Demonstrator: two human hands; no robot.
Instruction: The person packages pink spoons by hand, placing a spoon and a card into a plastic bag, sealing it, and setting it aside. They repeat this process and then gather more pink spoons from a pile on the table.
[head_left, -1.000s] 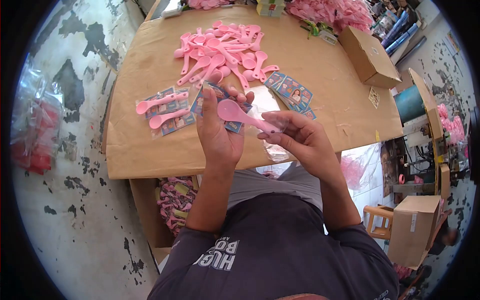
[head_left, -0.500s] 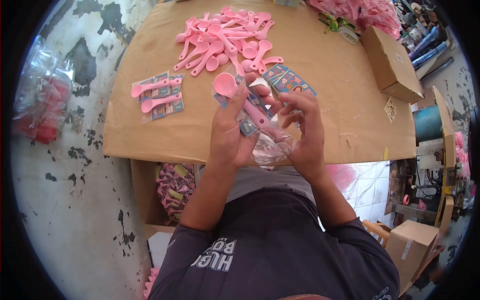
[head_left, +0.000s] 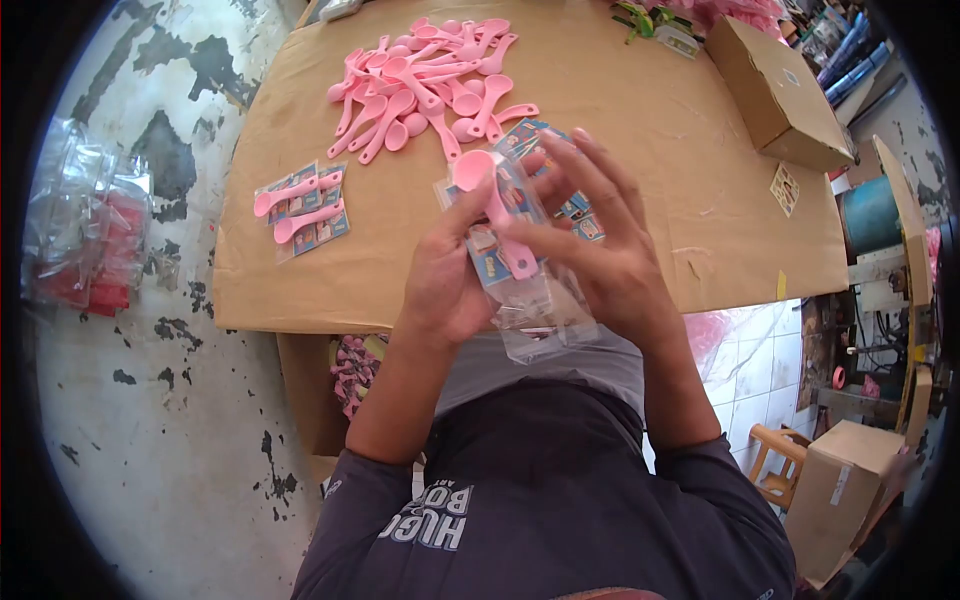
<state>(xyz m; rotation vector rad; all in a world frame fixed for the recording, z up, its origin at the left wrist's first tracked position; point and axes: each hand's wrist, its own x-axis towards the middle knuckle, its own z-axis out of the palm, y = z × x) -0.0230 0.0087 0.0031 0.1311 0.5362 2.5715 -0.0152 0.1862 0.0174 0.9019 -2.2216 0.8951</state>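
L hand (head_left: 450, 285): pink plas. spoon (head_left: 497, 210), crinkly bag (head_left: 550, 325).

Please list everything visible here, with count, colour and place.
Table: 1, brown, centre
Held spoon: 1, pink, centre
Held card: 1, blue, under spoon
Clear plastic: count unclear, colourless, near card
Loose spoons: many, pink, far table
Spoons on cards: 2, pink, left table
Other cards: several, blue, mid-table
Boxes: 2+, brown, right
Stool: 1, brown, lower right
Hanging bags: several, clear and red, left
Small items: many, pink, below table
Clutter: uncountable, mixed, right edge
Shirt: 1, dark, bottom
Left hand: 1, bare, centre
Right hand: 1, bare, centre
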